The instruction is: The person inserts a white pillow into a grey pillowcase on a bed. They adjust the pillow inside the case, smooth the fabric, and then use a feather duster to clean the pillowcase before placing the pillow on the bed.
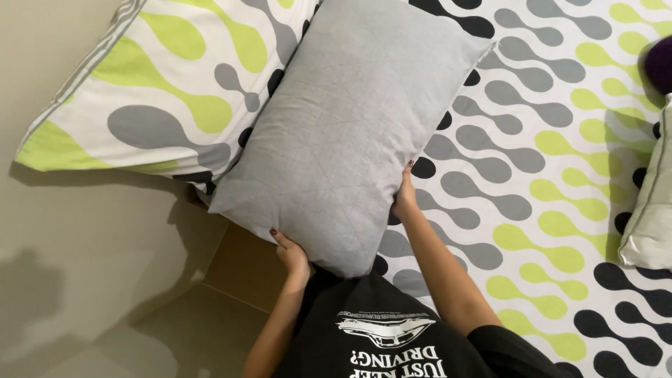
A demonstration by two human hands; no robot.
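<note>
Both hands are gripping a grey pillow (350,133) at centre frame; the left hand (292,253) is clasping its lower edge, the right hand (404,198) its right edge; it is lying over the patterned bed (532,175), beside a patterned pillow (168,91) at upper left.

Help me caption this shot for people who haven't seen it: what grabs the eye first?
A large grey pillow fills the centre, gripped at its lower edge by the left hand and right hand. Under it spreads a bedsheet with bold green, grey and black blobs; a matching patterned pillow lies upper left.
</note>
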